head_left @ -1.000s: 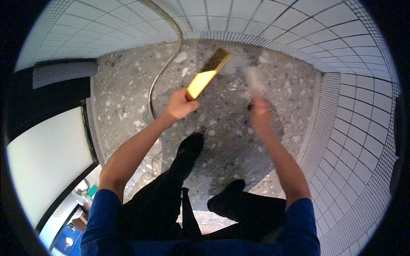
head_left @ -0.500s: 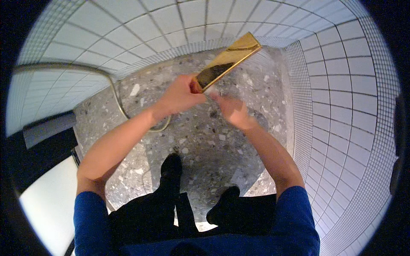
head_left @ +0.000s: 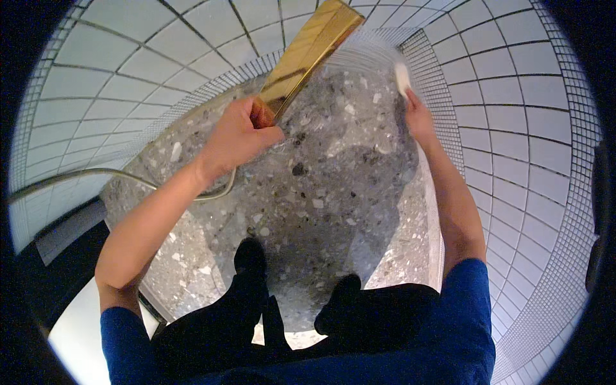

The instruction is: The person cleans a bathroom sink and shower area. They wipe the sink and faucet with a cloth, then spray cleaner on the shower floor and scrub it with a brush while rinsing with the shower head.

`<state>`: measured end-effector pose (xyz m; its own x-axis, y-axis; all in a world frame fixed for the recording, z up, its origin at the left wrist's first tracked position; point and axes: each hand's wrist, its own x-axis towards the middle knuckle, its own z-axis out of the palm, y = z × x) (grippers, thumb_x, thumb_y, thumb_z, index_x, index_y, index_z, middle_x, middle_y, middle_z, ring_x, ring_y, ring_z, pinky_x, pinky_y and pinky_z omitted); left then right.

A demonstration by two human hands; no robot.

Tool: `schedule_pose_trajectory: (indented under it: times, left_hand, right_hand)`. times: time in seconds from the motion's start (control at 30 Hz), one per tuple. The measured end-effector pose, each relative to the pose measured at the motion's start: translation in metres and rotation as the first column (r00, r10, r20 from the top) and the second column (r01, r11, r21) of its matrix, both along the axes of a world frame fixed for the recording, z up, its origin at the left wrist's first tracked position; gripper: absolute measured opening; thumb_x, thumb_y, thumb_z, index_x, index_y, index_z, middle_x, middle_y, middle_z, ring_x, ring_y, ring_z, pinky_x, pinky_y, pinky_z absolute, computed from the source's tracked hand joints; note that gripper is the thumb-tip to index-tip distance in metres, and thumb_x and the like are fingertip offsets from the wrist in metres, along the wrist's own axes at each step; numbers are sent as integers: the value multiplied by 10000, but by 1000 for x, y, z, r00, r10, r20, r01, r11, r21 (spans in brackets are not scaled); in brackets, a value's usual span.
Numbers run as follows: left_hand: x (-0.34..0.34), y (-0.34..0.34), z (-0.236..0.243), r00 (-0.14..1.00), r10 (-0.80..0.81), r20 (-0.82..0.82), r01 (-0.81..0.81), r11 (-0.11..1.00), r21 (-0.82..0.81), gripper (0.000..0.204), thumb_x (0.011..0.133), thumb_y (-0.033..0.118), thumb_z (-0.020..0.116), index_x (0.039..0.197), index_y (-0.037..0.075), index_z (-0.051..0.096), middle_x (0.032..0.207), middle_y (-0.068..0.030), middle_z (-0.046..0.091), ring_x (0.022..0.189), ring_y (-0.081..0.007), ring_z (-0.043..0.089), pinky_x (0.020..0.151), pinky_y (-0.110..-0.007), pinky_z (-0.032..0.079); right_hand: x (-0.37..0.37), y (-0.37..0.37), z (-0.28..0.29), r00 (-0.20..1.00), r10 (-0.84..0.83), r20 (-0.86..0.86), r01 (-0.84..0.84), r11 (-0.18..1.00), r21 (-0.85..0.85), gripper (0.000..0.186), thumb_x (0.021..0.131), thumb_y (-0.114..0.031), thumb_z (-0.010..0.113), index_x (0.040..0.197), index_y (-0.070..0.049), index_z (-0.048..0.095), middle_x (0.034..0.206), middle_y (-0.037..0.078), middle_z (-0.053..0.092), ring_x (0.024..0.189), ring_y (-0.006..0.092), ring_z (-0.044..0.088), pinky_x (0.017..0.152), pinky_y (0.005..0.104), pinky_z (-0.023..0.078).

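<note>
My left hand (head_left: pixel 234 138) is closed round the near end of a long, shiny gold metal cover (head_left: pixel 313 51). The cover is held above the floor, slanting up and away to the right, with its far end in front of the tiled back wall. Out to the right, near the corner of the walls, my right hand (head_left: pixel 420 119) grips a slim white object (head_left: pixel 402 78). Motion blur hides what kind of thing it is. The two hands are well apart.
Speckled stone floor (head_left: pixel 314 205) lies below, shiny as if wet. White tiled walls (head_left: pixel 513 96) rise at the back and right. A hose (head_left: pixel 115 172) runs from the left and curls behind my left forearm. Dark shoes (head_left: pixel 250 256) stand on the floor, and a grey cloth (head_left: pixel 70 231) lies at left.
My right hand has moved away from the gold cover, to the right and farther off, taking the white object along. My left hand and the cover have shifted left and away; the cover stands steeper.
</note>
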<state>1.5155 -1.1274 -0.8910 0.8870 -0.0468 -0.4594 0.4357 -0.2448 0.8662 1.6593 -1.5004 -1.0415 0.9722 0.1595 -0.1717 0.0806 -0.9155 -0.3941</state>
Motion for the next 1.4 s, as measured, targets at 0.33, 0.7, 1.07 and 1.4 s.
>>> schedule_pose_trajectory:
  times: [0.33,0.7,1.07,1.4]
  left_hand:
    - [10,-27,3,994,66,83,-69,997,37,196,689,71,671,739,34,486,617,26,478,580,-57,437,516,-235,360]
    - [-1,-29,-4,983,146,108,-152,987,50,184,698,59,657,785,29,498,651,40,465,596,-55,426,527,-225,353]
    - [13,-52,-1,974,125,190,-107,989,-106,249,713,35,636,920,13,500,668,34,448,602,-58,425,526,-221,350]
    - [2,-46,-3,981,161,104,-155,986,-63,226,714,60,649,848,22,470,650,15,450,554,-70,437,469,-240,382]
  right_hand:
    - [-16,-43,11,981,177,-82,-183,981,-68,392,954,-256,370,1311,-152,495,1023,234,625,893,409,617,792,464,502]
    - [-80,-69,35,930,52,-363,-113,983,-147,375,955,-280,384,1257,-124,544,1056,247,618,973,383,608,814,466,491]
    - [-73,-61,-12,995,-84,-57,85,996,9,391,951,-282,404,1318,-179,491,945,230,643,814,402,625,708,469,502]
    - [76,-6,-9,996,19,-91,-19,1000,5,422,961,-347,373,1183,-48,571,957,229,649,862,368,643,761,453,495]
